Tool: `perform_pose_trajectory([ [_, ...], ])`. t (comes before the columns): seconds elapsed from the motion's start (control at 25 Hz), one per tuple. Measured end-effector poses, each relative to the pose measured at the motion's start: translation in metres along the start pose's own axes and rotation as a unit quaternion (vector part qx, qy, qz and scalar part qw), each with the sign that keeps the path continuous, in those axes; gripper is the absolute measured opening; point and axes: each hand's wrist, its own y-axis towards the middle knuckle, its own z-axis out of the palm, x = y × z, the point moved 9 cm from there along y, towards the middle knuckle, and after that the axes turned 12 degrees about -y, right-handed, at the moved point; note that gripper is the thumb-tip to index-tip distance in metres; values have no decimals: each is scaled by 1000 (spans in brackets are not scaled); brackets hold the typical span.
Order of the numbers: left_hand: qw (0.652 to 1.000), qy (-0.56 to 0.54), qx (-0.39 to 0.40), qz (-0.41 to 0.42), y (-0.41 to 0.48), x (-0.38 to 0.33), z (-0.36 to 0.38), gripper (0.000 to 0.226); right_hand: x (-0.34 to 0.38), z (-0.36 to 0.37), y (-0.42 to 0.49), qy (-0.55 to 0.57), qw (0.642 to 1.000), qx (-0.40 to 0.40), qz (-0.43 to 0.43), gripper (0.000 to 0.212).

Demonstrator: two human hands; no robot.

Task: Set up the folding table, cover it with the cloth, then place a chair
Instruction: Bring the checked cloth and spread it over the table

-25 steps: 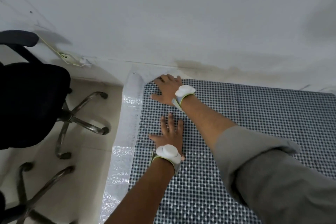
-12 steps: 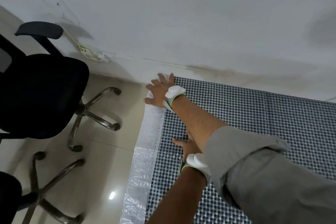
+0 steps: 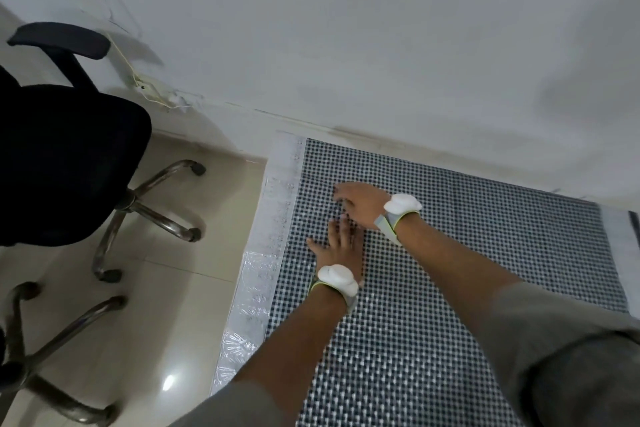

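The checked cloth [image 3: 467,270] is lying spread out flat over the tabletop, which is hiding under it. The cloth is black and white, and a pale see-through border [image 3: 277,218] is running down its left edge. The far edge of the cloth is sitting right against the white wall [image 3: 346,45].

The left hand [image 3: 337,246] is resting palm down on the cloth, near the left border. Its fingers are straight and spread apart, and it is not holding anything. The right hand [image 3: 360,203] is reaching across, just past the left hand's fingertips. It is also palm down with loose fingers, touching the cloth and gripping nothing. Its fingertips are looking a bit blurry. Each wrist is wearing a white band [image 3: 337,277].

The black office chair [image 3: 69,156] is standing on the tiled floor [image 3: 180,288], to the left of the tabletop and not touching it. Its silver legs are pointing toward the cloth. The legs of a second chair [image 3: 45,357] are showing in the bottom left corner.
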Motion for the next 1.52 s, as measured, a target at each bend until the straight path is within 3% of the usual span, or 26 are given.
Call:
perform_pose_trajectory([
  [0.16,994,-7,-108,34,-35,37,20,92,-67,54,-89,-5,996,37,81,54],
  [0.32,990,28,-138,-1,-79,79,30,85,-79,117,-166,-21,990,14,138,68],
  [0.48,991,53,-118,-27,-127,70,59,82,-51,175,-235,-11,987,-16,160,70],
  [0.68,997,54,-26,-52,-181,19,133,120,-21,236,-312,-39,993,-11,111,72],
  [0.8,997,31,-19,-74,-205,17,156,135,-36,261,-353,-58,989,-22,131,82],
  [0.96,997,-28,-4,-77,-219,29,157,138,-61,294,-406,-54,983,-18,175,101],
  [1.12,997,-38,-3,-70,-217,29,155,139,-61,300,-422,-43,984,-19,172,99],
  [1.24,997,-15,-22,-67,-216,31,161,139,-73,290,-428,-26,980,-25,198,93],
  [1.4,997,24,-10,-78,-214,28,178,143,-115,302,-458,56,955,-8,292,111],
  [1.52,997,32,-4,-72,-211,29,177,142,-120,314,-469,88,950,-7,300,113],
])
